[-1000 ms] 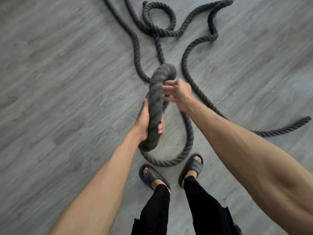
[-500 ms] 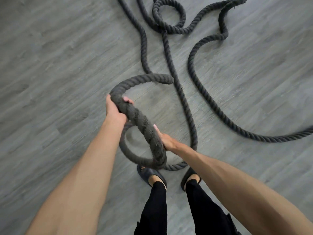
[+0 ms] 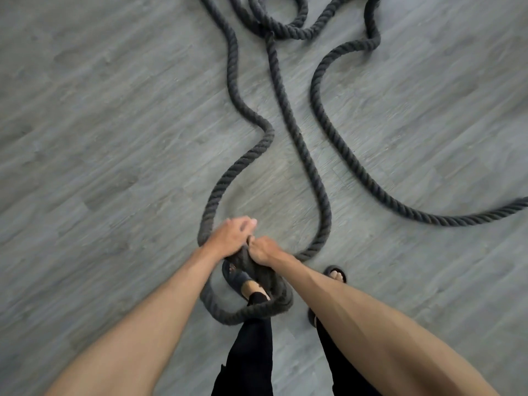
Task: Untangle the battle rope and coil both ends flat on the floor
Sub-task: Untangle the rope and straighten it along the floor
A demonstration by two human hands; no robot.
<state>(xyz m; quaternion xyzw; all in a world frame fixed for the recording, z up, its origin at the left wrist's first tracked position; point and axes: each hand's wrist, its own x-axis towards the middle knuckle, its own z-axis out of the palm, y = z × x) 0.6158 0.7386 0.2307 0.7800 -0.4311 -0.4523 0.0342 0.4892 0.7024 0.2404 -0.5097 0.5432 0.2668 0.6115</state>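
Battle rope (image 3: 288, 110): lying on the floor (image 3: 100, 124) ahead of the person, its strands running from the far edge down toward the feet.
Near loop (image 3: 245, 314): sitting just in front of the legs, circling over the left sandal (image 3: 235, 277).
Left hand (image 3: 228, 237): resting on the rope at the loop's top, touching the right hand (image 3: 264, 250) on its right.
Right sandal (image 3: 335, 274): standing right of the loop, apart from it.
Small far loop (image 3: 281, 12): lying at the top, well ahead of the hands.
Long strand (image 3: 357, 167): curving off to the right edge.
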